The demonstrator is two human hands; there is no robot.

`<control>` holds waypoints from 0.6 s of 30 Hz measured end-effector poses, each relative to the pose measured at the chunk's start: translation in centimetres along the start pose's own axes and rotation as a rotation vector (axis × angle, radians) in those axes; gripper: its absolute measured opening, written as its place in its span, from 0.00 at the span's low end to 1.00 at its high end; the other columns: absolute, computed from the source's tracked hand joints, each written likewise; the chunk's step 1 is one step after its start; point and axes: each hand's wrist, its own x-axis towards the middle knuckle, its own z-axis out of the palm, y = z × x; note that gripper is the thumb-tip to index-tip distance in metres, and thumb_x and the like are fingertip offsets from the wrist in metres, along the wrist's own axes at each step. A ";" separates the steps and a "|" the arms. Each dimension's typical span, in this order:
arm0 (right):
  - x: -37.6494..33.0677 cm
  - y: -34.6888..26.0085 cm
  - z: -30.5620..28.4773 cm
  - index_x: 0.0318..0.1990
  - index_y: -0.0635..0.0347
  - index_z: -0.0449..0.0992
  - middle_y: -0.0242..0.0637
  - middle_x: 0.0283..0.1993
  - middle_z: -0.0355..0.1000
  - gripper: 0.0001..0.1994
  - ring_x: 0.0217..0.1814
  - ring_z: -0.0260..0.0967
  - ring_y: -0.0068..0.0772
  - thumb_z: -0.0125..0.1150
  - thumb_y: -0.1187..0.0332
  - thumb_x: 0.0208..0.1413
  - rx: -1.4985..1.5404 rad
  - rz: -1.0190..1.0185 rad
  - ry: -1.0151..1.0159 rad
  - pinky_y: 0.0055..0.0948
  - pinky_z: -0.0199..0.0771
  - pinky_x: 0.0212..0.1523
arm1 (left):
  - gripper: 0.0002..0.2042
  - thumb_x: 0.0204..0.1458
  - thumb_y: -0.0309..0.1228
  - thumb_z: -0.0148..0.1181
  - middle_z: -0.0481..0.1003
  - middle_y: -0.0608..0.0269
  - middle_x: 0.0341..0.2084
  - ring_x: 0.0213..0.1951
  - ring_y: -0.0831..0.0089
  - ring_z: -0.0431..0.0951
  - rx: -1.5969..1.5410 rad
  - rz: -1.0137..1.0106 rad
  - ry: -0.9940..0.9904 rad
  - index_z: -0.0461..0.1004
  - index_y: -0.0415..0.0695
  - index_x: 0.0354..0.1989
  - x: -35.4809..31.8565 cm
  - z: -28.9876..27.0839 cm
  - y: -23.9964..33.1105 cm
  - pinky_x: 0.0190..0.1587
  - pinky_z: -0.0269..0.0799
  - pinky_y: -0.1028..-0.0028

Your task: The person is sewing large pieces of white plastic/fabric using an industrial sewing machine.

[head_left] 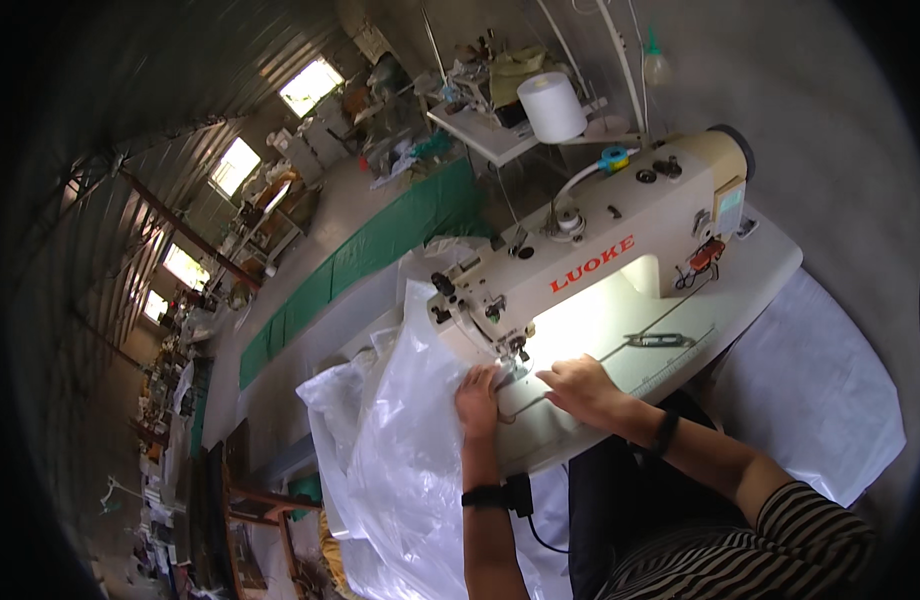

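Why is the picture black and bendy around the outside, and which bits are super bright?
Head view: the fisheye lens bends straight edges and the corners go black; head view again: glare under the sewing machine's arm washes out part of the table, the windows glow white, and the plastic sheet has shiny streaks.

Red lettering [592,264] on sewing machine [620,215]

Rumpled white sheeting [405,425] (glossy)
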 end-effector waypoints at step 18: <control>-8.1 10.1 -7.4 0.36 0.60 0.74 0.43 0.26 0.74 0.08 0.30 0.73 0.48 0.59 0.65 0.58 0.042 0.402 0.389 0.42 0.71 0.31 | 0.11 0.50 0.33 0.61 0.77 0.67 0.48 0.52 0.62 0.74 0.244 -0.373 0.070 0.77 0.52 0.42 -2.6 -1.6 1.0 0.51 0.71 0.61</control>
